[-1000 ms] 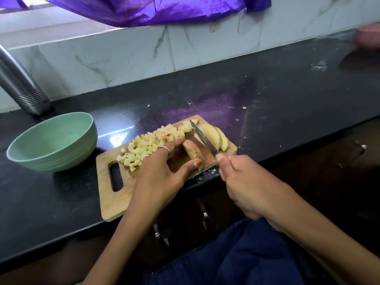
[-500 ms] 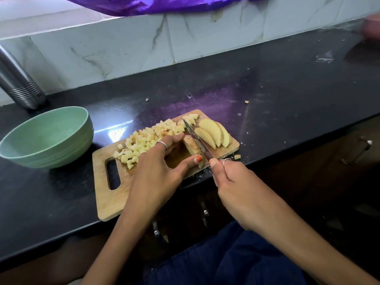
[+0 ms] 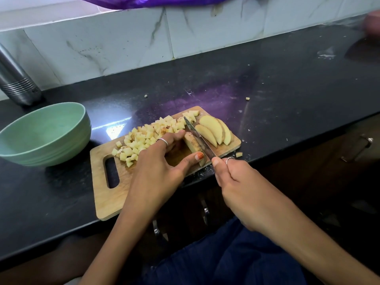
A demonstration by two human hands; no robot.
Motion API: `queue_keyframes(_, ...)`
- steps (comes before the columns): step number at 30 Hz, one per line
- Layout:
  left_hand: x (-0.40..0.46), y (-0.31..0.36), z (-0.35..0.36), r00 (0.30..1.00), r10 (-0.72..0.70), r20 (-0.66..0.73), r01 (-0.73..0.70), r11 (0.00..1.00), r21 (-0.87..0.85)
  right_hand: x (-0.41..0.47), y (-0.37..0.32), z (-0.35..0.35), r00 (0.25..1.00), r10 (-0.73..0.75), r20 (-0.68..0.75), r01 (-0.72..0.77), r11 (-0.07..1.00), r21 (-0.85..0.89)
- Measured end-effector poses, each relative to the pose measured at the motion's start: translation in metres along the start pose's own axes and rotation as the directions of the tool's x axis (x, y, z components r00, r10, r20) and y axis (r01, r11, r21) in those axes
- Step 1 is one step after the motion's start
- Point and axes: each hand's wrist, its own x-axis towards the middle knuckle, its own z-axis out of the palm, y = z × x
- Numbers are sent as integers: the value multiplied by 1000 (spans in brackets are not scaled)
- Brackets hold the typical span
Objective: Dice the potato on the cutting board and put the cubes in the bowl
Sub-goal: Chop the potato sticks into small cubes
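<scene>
**Knife on the potato piece**

The left hand (image 3: 158, 165) pinches a potato piece (image 3: 192, 144) on the cutting board (image 3: 107, 194). The right hand (image 3: 240, 188) grips the knife (image 3: 198, 137) against it. Cubes (image 3: 148, 134) lie beside; the bowl (image 3: 44, 132) sits left on the desk (image 3: 287, 95).

One bowl (image 3: 44, 132), one knife (image 3: 198, 137), three potato slices (image 3: 213, 130), many cubes (image 3: 144, 138).

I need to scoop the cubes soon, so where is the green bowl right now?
In the head view the green bowl sits on the black counter at far left, just left of the cutting board and in front of the steel bottle.
</scene>
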Motion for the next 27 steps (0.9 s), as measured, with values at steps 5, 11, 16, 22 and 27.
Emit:
queue_keyframes(5,0,1,0,1000,5,-3,-5,1000,5,-1,-2,2,1000,6,9,-6,1000,8)
queue_keyframes(11,0,1,-1,1000,21,4,-21,1000,15,2,-7,2,999,-32,29,35,994,-104)
queue_keyframes(16,0,2,0,1000,26,-8,-26,1000,10,17,-17,0,996,-83,32,87,982,-168)
queue_keyframes(22,1,1,3,999,25,-26,-25,1000,-4,-3,-5,3,996,-84,35,90,958,-273)
queue_keyframes(27,0,1,3,999,43,-29,-43,999,9,6,-15,0,999,-43,19,46,973,-226)
